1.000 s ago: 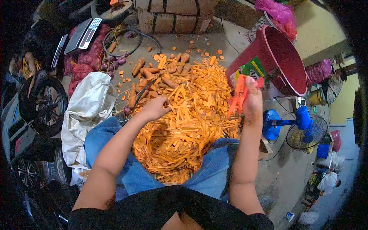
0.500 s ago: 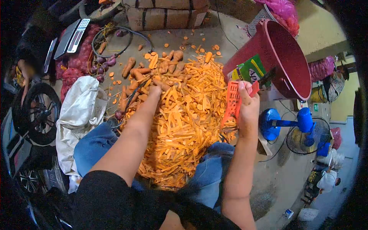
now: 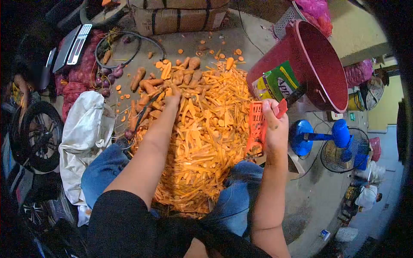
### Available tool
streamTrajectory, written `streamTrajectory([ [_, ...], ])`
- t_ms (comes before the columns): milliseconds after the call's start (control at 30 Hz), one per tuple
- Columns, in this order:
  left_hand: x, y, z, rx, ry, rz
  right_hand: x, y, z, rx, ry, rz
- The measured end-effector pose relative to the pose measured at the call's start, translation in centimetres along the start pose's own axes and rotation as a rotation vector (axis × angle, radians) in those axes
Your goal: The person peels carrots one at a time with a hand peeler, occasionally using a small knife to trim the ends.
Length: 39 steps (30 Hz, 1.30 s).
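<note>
My left hand (image 3: 173, 99) reaches into the whole carrots at the far left of the pile, its fingers closed around a carrot (image 3: 168, 92) that they partly cover. My right hand (image 3: 276, 127) is raised over the pile's right side, closed on a knife (image 3: 282, 108) with a red handle and a dark blade pointing up and right. A slotted orange-red plastic piece (image 3: 255, 124) hangs along the same hand; how it is held is hidden. Between my knees spreads a large heap of cut carrot strips and slices (image 3: 202, 142). More whole carrots (image 3: 137, 79) lie at its far edge.
A maroon bucket (image 3: 275, 56) leans at the right, close to a blue fan (image 3: 340, 142). At left are a white sack (image 3: 84, 137), red onions (image 3: 105, 81), net bags and a scale (image 3: 71, 47). Boxes (image 3: 180, 20) stand behind; another person (image 3: 368, 197) is far right.
My right hand has lowered slightly with the knife and slotted piece. The left hand has shifted a little left among the carrots, and a carrot end shows at its fingers. The view has shifted slightly.
</note>
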State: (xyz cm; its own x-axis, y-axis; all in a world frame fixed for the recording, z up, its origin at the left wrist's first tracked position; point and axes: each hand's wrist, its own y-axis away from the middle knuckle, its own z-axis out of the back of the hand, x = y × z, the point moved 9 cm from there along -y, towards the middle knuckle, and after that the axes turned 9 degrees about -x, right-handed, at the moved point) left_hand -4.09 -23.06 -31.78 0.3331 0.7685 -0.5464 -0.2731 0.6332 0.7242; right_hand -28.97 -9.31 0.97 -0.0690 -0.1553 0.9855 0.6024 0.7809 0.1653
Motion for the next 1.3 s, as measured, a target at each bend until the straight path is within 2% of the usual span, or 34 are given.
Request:
streamTrajectory([
  [100,-0.2,0.8,0.7,0.067,0.079,-0.015,-0.2,-0.3,0.2,0.007,-0.003,0.026],
  [167,-1.1,0.5,-0.7,0.28,0.509,-0.086,0.6,0.4,-0.3,-0.032,-0.102,-0.024],
  [200,-1.7,2.3,0.6,0.273,0.507,-0.097,0.3,0.0,-0.1,-0.039,-0.138,0.02],
  [267,-4.8,11.1,2.1,0.645,0.913,0.043,-0.5,-1.1,0.3,-0.059,-0.126,0.132],
  [367,-6.9,19.0,4.1,0.729,0.743,-0.003,-0.2,-0.2,-1.4,-0.046,-0.075,0.135],
  [400,-6.8,19.3,3.0,0.845,0.763,-0.007,0.5,0.7,-2.6,-0.013,-0.186,0.129],
  [433,-7.3,20.6,3.2,0.845,0.763,-0.025,0.7,1.1,-3.3,-0.01,-0.194,0.143],
  [533,-7.1,26.0,2.6,0.991,0.874,0.114,0.9,1.5,-4.1,-0.039,-0.103,0.178],
  [600,-5.3,27.9,3.7,0.984,0.853,0.12,-0.9,2.5,-5.6,0.093,-0.326,-0.108],
  [700,-2.5,29.7,5.9,0.895,0.814,0.111,0.2,4.0,-6.2,0.067,-0.425,-0.129],
  [767,-0.2,30.1,6.4,0.914,0.784,0.163,-1.3,4.1,-7.1,0.066,-0.372,-0.07],
  [833,0.4,31.2,6.9,0.91,0.877,0.176,-3.0,4.2,-7.5,0.067,-0.108,0.034],
  [900,1.9,30.7,7.0,0.769,0.93,0.266,-3.4,5.6,-8.6,0.062,-0.129,0.046],
  [933,1.8,30.8,6.4,0.854,0.951,0.247,-3.0,6.9,-8.5,0.008,-0.081,0.015],
  [1000,1.7,30.5,6.1,0.865,0.962,0.202,-3.6,7.9,-9.0,-0.041,-0.031,-0.013],
  [1067,1.2,30.1,6.0,0.833,0.97,0.15,-2.7,8.5,-9.7,-0.037,0.028,0.223],
  [1167,0.6,31.1,6.8,0.729,0.939,0.199,-1.0,9.3,-10.5,0.014,0.031,0.303],
  [1233,0.9,30.7,6.7,0.757,0.917,0.211,-3.0,8.2,-10.3,-0.026,0.11,0.229],
  [1300,0.4,30.5,7.2,0.771,0.698,0.044,-1.6,7.1,-9.3,-0.159,0.135,0.482],
])
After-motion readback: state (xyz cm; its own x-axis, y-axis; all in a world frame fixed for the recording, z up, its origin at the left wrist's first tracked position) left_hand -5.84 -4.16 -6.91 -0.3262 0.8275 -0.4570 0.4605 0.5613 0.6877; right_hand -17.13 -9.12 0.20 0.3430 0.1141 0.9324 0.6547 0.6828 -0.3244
